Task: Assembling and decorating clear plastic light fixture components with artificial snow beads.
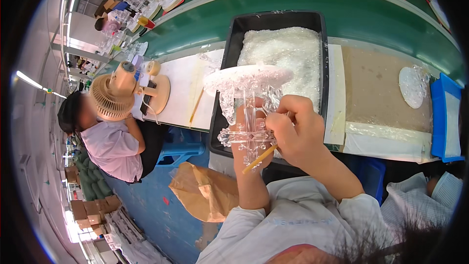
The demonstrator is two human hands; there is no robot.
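A clear plastic cross ornament [251, 136] hangs over the near part of a black tray [324, 63], its round, whitish, frosted-looking base [244, 79] uppermost. My left hand [240, 117] is behind the cross, closed around it and partly hidden by it. In front and to the right, my right hand [299, 129] is closed on a thin yellow stick [260, 159], whose near end slants down to the left. The stick's other end is hidden by the fingers, close under the base. White, clear-looking granules [283, 46] fill much of the tray.
At right, a frosted oval piece [413, 88] lies on brown board [371, 88] beside a blue tray [445, 146]. Another yellow stick [196, 107] lies on the white sheet at left. A beige fan [113, 93] and a seated person [112, 146] are further left; a brown bag [202, 193] stands below.
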